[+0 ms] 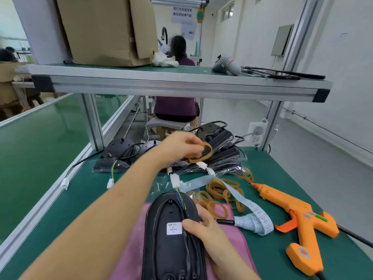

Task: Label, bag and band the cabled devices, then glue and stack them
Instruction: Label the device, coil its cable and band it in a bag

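Green bench mat, ten o'clock: two bare black round cabled devices lie beneath an aluminium shelf carrying a brown cardboard box. The left hand reaches to twelve o'clock and pinches a tan rubber band above a stack of black devices in clear plastic bags. At six o'clock the right hand grips the black oval labelled device on a pink cloth. Loose tan bands and a pale blue label strip lie at two o'clock, beside an orange hot-glue gun at three.
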The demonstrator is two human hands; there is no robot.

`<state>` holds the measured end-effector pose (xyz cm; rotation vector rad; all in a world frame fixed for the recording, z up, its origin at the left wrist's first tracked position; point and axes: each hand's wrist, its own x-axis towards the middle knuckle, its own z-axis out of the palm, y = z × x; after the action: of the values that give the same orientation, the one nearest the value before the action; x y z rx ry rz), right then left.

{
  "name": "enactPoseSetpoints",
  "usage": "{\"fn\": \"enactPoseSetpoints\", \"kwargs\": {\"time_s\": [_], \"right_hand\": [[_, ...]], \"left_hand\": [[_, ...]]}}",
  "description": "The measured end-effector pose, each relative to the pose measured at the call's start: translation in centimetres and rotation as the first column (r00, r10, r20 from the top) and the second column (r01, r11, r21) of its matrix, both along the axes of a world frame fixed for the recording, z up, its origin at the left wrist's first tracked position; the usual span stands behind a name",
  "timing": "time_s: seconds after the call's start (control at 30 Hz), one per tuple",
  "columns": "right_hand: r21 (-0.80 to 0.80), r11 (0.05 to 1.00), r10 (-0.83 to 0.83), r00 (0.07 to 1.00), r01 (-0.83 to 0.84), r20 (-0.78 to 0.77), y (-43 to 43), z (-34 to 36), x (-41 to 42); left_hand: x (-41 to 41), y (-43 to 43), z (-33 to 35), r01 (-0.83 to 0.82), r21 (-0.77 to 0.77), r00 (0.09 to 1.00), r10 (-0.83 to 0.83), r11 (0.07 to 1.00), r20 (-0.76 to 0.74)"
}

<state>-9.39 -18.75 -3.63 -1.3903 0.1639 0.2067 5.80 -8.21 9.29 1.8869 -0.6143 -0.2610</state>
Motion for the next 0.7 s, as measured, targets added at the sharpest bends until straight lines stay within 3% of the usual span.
{"fn": "enactPoseSetpoints", "kwargs": {"time_s": [0.07,0.23,0.33,0.43,0.57,0.7], "right_hand": [[0.03,0.997,0.07,0.996,-0.072,0.055,-0.1,0.4,-0.2],[0.005,0.975,0.22,0.966,-0.223,0.139,-0.4,1.4,-0.3],[-0.01,0.968,0.25,0.957,-0.251,0.145,-0.2,2.0,0.0],[-0.011,0.964,0.263,0.951,-0.265,0.16,-0.1,2.1,0.3],[0.013,0.964,0.259,0.947,-0.266,0.19,0.2,2.4,0.0],[0.039,0.984,0.166,0.974,-0.174,0.151,-0.1,2.3,-0.1]], "left_hand": [[0.6,2.6,0.5,-0.006,0.013,0.999,0.006,1.0,-0.034],[0.1,6.0,-1.7,0.168,0.322,0.975,-0.109,0.932,-0.195],[-1.3,6.0,-3.3,0.309,0.197,0.896,-0.216,0.93,-0.389],[-2.3,6.1,-3.9,0.371,0.135,0.863,-0.288,0.919,-0.415],[-3.2,5.9,-4.3,0.37,0.07,0.858,-0.312,0.926,-0.407],[-3.8,5.8,-4.8,0.247,-0.067,0.842,-0.248,0.967,-0.479]]}}
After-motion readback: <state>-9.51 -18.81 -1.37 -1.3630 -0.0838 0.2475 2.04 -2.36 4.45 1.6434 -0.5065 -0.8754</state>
